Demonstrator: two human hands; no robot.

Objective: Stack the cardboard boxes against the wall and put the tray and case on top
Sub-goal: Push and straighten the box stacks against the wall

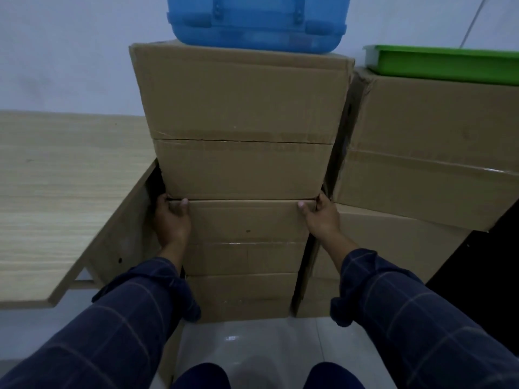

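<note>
The person's left hand (171, 220) and right hand (320, 217) clamp the two front corners of the mid box (247, 223); fingers curled round the side edges, thumbs flat on the front face, gripping at the seam under the top box (238, 119); the bottom box (238, 293) sits on the tile floor (247, 346). The blue case (255, 23) rests on the top box vs the wall (70, 51); the green tray (449, 61) lies on the right stack (432, 153), just beside. Risk, as a guess: any shove or lift at this seam could tip the tall column, since the top box overhangs the ones below, & the smooth plastic case might slide off; the right stack leans, so a nudge may shift the tray; the desk (64, 197) panel crowds the left hand, poss. pinching it. Boxes are matte corrugated card w/ glossy tape strips, corners soft & dented; case translucent w/ rounded corners; tray thin-rimmed, shallow; desk pale wood-grain.
</note>
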